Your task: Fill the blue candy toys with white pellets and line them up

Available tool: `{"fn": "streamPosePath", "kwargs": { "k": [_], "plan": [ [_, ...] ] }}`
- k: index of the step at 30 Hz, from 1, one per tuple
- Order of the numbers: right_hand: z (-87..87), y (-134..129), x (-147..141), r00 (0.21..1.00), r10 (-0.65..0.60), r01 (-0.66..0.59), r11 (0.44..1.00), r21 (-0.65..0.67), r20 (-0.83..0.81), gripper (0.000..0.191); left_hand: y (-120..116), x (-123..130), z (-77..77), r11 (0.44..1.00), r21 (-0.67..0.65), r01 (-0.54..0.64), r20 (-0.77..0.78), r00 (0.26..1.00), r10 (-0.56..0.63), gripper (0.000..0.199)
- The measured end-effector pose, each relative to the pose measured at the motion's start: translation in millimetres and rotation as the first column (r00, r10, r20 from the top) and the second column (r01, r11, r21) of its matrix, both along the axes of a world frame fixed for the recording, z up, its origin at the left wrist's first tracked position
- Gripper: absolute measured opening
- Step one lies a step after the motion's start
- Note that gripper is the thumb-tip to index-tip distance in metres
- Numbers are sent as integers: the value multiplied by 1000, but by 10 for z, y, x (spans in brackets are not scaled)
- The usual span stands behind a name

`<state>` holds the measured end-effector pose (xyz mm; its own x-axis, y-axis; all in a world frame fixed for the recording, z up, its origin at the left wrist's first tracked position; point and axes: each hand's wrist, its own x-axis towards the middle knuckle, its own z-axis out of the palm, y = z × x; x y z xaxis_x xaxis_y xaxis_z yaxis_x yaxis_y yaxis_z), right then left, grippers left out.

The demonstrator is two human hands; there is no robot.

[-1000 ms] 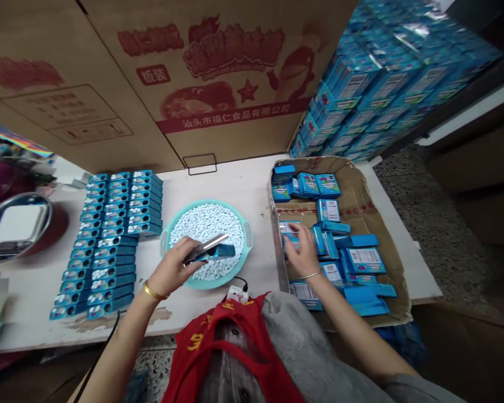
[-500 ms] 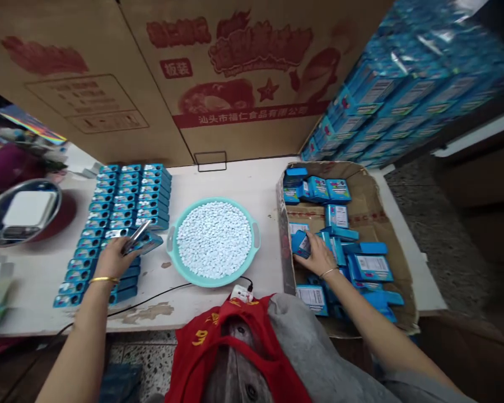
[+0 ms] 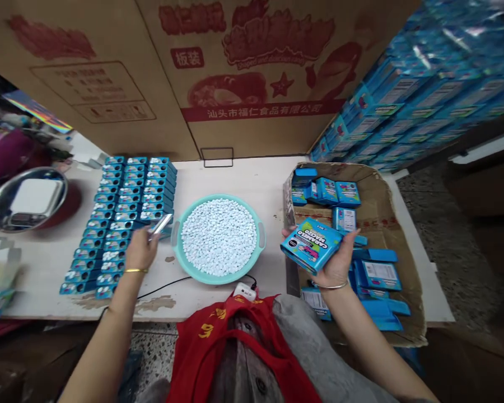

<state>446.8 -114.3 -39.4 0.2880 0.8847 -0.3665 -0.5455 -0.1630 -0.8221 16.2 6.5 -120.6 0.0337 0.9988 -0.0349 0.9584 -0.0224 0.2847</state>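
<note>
Scuffed, pale tabletop [image 3: 269, 173] spreads across the middle of the frame below tall printed cardboard [image 3: 252, 137]; at centre right, the right hand [image 3: 338, 263] has its fingers wrapped around a flat, glossy blue box [image 3: 313, 244], whose thin card could crease if squeezed hard, and at centre left, the left hand [image 3: 140, 249] grips a shiny metal tool [image 3: 161, 225] that might knock the rows of holed boxes [image 3: 126, 215] askew. Farther out, I see a smooth mint plastic basin [image 3: 218, 280] of small white pellets [image 3: 218, 238] at centre and a rough, open carton [image 3: 382, 207] at right.
</note>
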Motion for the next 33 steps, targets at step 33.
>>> {"fn": "streamPosePath", "kwargs": {
  "k": [33],
  "plan": [
    [-797,-123,-345,882,87,-97,995,-2,464,53,-338,1315,138,862,-145,486,471,800,-372,24]
  ]
}}
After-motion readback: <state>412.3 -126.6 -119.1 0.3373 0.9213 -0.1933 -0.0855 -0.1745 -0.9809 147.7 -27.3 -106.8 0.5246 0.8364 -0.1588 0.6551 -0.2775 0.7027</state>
